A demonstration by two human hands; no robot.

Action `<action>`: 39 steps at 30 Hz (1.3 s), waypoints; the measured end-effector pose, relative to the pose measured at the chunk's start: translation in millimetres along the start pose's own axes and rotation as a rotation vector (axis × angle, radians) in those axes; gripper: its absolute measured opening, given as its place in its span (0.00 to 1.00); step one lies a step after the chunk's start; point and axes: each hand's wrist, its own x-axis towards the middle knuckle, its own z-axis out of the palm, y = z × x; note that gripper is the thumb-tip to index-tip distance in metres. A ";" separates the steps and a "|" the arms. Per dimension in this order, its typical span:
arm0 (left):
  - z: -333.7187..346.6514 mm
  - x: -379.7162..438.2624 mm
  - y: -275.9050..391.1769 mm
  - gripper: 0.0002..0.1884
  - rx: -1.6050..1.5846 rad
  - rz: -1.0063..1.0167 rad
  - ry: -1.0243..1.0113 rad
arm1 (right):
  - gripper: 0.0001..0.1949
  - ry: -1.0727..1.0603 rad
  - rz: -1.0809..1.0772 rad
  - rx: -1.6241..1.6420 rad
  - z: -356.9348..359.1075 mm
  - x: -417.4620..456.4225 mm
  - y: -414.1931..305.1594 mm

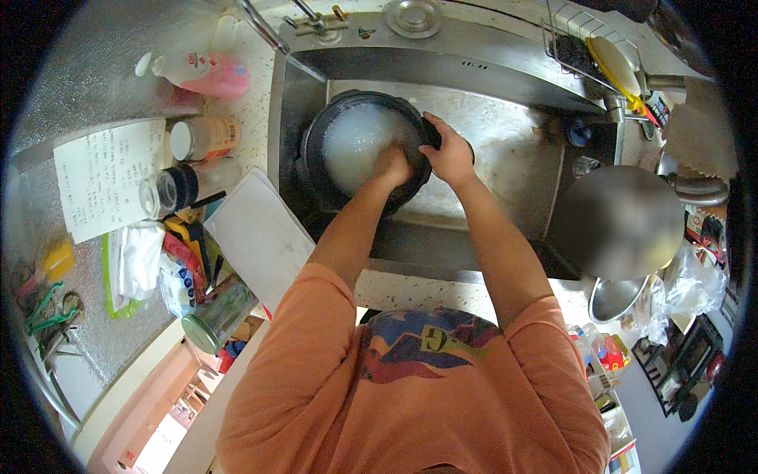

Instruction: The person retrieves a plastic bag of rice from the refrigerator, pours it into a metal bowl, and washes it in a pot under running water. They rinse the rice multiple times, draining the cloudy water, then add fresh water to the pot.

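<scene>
A dark round pot (312, 155) stands in the left part of the stainless steel sink (497, 142). It holds cloudy, whitish water (355, 137) with a few small bubbles on top. My left hand (395, 165) reaches down into this water; its fingers are hidden below the surface. On the pot's right side, my right hand (451, 153) grips a dark part at the rim, thumb and fingers spread around it. Whatever lies on the pot's bottom cannot be made out through the water.
A tap (320, 25) and a round drain cover (413, 18) are behind the sink. Left stand a pink-filled bottle (207, 74), jars (204, 138) and a handwritten sheet (112, 178). A wire rack (583, 23) hangs at far right; a metal bowl (616, 299) sits nearer.
</scene>
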 end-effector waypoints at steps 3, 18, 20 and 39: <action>-9.8 -16.2 -10.4 0.18 0.072 0.027 -0.258 | 0.32 -0.021 0.040 0.001 0.0 0.4 -1.8; -73.0 -4.1 -9.5 0.30 0.050 -0.369 0.143 | 0.32 -0.035 0.019 0.021 3.1 1.2 3.2; -51.9 0.4 1.1 0.28 0.130 -0.247 0.070 | 0.32 -0.030 0.018 0.038 4.1 1.2 5.4; -72.8 12.0 -41.6 0.29 0.163 -0.220 0.032 | 0.32 -0.016 -0.022 0.113 8.6 -0.6 6.1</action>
